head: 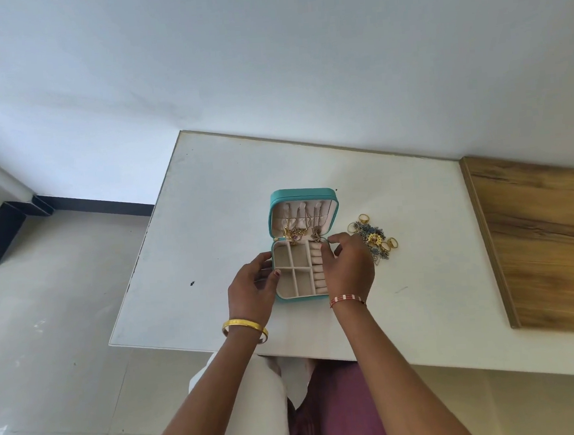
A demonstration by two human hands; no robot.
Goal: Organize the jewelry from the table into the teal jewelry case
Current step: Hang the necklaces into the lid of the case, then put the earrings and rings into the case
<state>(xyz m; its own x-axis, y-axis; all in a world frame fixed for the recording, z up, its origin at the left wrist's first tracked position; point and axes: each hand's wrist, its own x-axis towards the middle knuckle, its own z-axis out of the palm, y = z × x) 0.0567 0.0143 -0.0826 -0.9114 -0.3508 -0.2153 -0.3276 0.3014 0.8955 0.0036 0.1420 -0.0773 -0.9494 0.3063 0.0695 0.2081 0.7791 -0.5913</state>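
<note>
The teal jewelry case [302, 194] stands open on the white table [215, 195], its lid upright with gold necklaces [295, 232] hanging inside. The beige tray has divided compartments [292, 258] and ring rolls. My left hand [251, 288] grips the case's left edge. My right hand [349, 264] lies over the case's right side, its fingers curled at the ring rolls near the hinge; whether it pinches anything I cannot tell. A pile of gold rings and blue beaded jewelry [374, 236] lies on the table just right of the case.
A wooden board [541, 242] lies along the table's right side. The wall runs behind the table's far edge. Tiled floor [46, 322] lies to the left, with a black baseboard. My lap shows under the near edge.
</note>
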